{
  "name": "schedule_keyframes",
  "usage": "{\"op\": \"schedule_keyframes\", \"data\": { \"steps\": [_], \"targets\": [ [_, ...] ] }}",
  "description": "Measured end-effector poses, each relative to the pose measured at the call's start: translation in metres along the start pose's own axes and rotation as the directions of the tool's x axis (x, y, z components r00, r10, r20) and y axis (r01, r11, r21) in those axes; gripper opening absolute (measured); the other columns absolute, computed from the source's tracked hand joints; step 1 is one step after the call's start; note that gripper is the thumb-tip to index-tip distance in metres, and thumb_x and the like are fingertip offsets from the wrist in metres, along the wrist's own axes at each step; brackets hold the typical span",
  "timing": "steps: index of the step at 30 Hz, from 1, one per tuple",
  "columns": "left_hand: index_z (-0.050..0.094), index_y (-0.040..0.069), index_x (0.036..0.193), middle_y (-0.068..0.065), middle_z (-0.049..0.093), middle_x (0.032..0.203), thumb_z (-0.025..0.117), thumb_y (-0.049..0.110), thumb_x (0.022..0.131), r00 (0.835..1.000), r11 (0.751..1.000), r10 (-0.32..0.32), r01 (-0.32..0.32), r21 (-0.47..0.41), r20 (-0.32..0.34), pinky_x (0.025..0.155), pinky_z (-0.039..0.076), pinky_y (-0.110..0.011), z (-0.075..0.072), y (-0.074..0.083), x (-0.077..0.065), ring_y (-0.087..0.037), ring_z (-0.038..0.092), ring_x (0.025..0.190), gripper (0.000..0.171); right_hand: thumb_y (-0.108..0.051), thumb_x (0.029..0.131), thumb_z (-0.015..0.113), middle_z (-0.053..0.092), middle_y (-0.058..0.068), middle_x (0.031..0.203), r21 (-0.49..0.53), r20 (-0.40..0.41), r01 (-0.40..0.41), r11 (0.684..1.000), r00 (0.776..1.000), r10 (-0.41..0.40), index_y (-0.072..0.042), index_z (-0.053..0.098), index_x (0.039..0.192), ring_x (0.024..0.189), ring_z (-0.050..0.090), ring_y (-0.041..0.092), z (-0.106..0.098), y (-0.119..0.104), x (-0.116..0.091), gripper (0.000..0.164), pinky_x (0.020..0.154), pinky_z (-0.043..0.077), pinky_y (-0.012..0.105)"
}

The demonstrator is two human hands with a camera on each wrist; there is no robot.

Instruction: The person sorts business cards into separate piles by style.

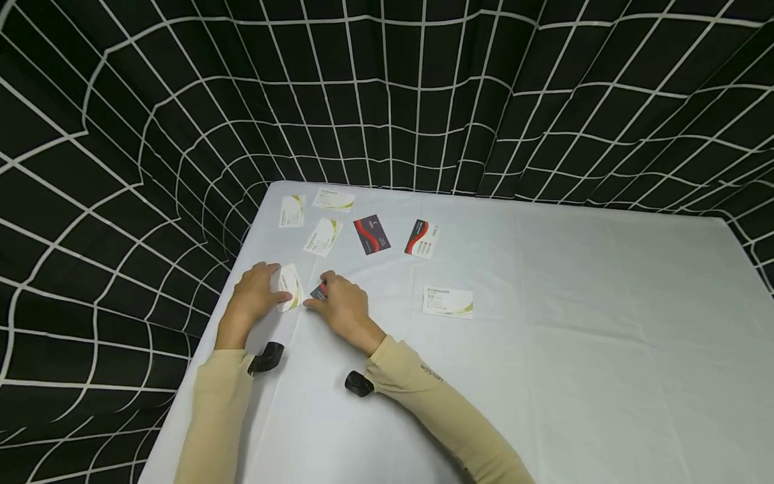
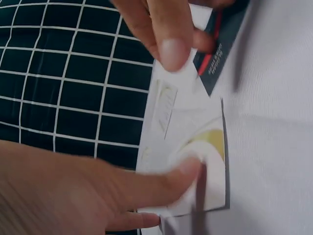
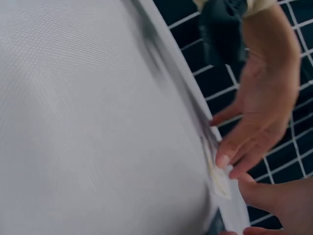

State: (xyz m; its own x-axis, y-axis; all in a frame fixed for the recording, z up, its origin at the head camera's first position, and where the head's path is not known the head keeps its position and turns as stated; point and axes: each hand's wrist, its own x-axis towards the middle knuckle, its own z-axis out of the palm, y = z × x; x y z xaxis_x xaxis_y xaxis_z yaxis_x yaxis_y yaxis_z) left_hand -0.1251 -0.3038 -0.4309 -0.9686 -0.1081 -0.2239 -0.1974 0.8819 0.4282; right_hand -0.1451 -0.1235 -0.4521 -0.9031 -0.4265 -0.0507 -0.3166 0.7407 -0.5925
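At the left side of the table, my left hand (image 1: 254, 294) holds a white business card (image 1: 291, 277) with a gold curve, thumb over its near part. In the left wrist view the thumb (image 2: 183, 178) lies across the white card's face. My right hand (image 1: 347, 307) is just to the right, gripping a dark business card (image 1: 318, 291) with a red stripe, mostly hidden by the fingers. The left wrist view shows the dark card (image 2: 222, 49) overlapping the white card's far end. Both hands appear at the lower right of the right wrist view.
Beyond the hands lie white-and-gold cards (image 1: 323, 237), a dark card with a red wave (image 1: 371, 234) and a white, black and red card (image 1: 422, 239). Another white-and-gold card (image 1: 447, 302) lies to the right. A black curtain with white grid lines (image 1: 387, 87) borders the white table (image 1: 592, 349).
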Motion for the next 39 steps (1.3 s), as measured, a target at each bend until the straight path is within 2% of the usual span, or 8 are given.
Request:
{"op": "schedule_keyframes", "data": {
  "steps": [3, 9, 16, 20, 24, 29, 34, 39],
  "targets": [
    [0.046, -0.014, 0.135, -0.039, 0.042, 0.135, 0.076, 0.002, 0.080, 0.999, 1.000, 0.012, -0.012, 0.003, -0.042, 0.098, 0.035, -0.064, 0.001, -0.005, 0.000, -0.055, 0.041, 0.123, 0.064, -0.042, 0.084, 0.075, 0.066, 0.005, 0.100, -0.017, -0.010, 0.015, 1.000, 1.000, -0.015, -0.006, 0.062, 0.125, 0.079, 0.066, 0.020, 0.009, -0.007, 0.001, 0.056, 0.064, 0.051, 0.036],
    [0.051, -0.010, 0.132, -0.033, 0.050, 0.111, 0.081, 0.001, 0.075, 0.997, 0.999, 0.037, -0.038, -0.013, -0.070, 0.081, 0.043, -0.054, 0.000, -0.012, 0.007, -0.044, 0.047, 0.101, 0.066, -0.042, 0.084, 0.075, 0.063, 0.005, 0.101, -0.093, -0.023, 0.058, 0.994, 0.998, -0.060, -0.005, 0.062, 0.124, 0.079, 0.065, 0.017, 0.017, -0.015, 0.006, 0.056, 0.063, 0.051, 0.032],
    [0.064, -0.007, 0.107, -0.021, 0.061, 0.085, 0.078, 0.002, 0.078, 0.980, 0.987, 0.088, -0.110, -0.117, -0.179, 0.066, 0.042, -0.040, -0.004, -0.024, -0.001, -0.031, 0.056, 0.077, 0.033, -0.046, 0.085, 0.073, 0.065, 0.006, 0.104, -0.174, -0.003, 0.086, 0.981, 0.996, -0.087, -0.006, 0.064, 0.124, 0.080, 0.066, 0.018, 0.028, -0.028, 0.010, 0.056, 0.064, 0.051, 0.031],
    [0.062, -0.006, 0.104, -0.021, 0.066, 0.083, 0.075, 0.001, 0.083, 0.978, 0.975, 0.091, -0.126, -0.183, -0.189, 0.061, 0.042, -0.034, -0.015, -0.022, -0.011, -0.025, 0.059, 0.070, 0.026, -0.043, 0.084, 0.075, 0.064, -0.003, 0.075, -0.088, -0.013, 0.092, 0.992, 0.996, -0.094, -0.012, 0.073, 0.101, 0.062, 0.058, 0.009, 0.029, -0.027, 0.014, 0.035, 0.052, 0.042, 0.024],
    [0.053, -0.002, 0.128, -0.028, 0.068, 0.096, 0.071, 0.000, 0.086, 0.984, 0.967, 0.081, -0.117, -0.227, -0.161, 0.058, 0.041, -0.032, -0.022, -0.014, -0.019, -0.024, 0.057, 0.068, 0.046, -0.039, 0.085, 0.075, 0.051, -0.008, 0.054, 0.157, 0.013, 0.053, 0.986, 0.998, -0.056, -0.012, 0.072, 0.080, 0.048, 0.041, 0.003, 0.018, -0.016, 0.016, 0.027, 0.044, 0.029, 0.020],
    [0.053, 0.006, 0.135, -0.025, 0.068, 0.093, 0.072, 0.001, 0.086, 0.983, 0.933, 0.125, -0.163, -0.319, -0.135, 0.056, 0.041, -0.029, 0.004, 0.017, -0.013, -0.019, 0.056, 0.066, 0.053, -0.030, 0.084, 0.078, 0.058, -0.002, 0.052, 0.381, 0.022, -0.054, 0.923, 0.999, 0.050, -0.004, 0.071, 0.071, 0.041, 0.045, 0.003, -0.020, 0.025, 0.008, 0.030, 0.041, 0.031, 0.017],
    [0.063, 0.004, 0.124, -0.019, 0.067, 0.089, 0.074, 0.005, 0.086, 0.976, 0.917, 0.134, -0.188, -0.353, -0.171, 0.052, 0.043, -0.026, 0.036, 0.067, 0.000, -0.017, 0.060, 0.060, 0.039, -0.026, 0.084, 0.079, 0.064, 0.007, 0.055, 0.417, 0.031, -0.161, 0.894, 0.986, 0.163, -0.002, 0.074, 0.077, 0.044, 0.054, 0.011, -0.061, 0.068, -0.004, 0.026, 0.043, 0.033, 0.018],
    [0.062, 0.003, 0.123, -0.011, 0.066, 0.075, 0.074, 0.012, 0.087, 0.980, 0.914, 0.143, -0.184, -0.362, -0.138, 0.043, 0.040, -0.025, 0.062, 0.118, 0.008, -0.018, 0.060, 0.044, 0.039, -0.023, 0.088, 0.075, 0.065, 0.004, 0.058, 0.432, 0.083, -0.286, 0.855, 0.957, 0.279, 0.002, 0.073, 0.087, 0.050, 0.059, 0.013, -0.095, 0.113, -0.030, 0.026, 0.048, 0.043, 0.020]
  ]
}}
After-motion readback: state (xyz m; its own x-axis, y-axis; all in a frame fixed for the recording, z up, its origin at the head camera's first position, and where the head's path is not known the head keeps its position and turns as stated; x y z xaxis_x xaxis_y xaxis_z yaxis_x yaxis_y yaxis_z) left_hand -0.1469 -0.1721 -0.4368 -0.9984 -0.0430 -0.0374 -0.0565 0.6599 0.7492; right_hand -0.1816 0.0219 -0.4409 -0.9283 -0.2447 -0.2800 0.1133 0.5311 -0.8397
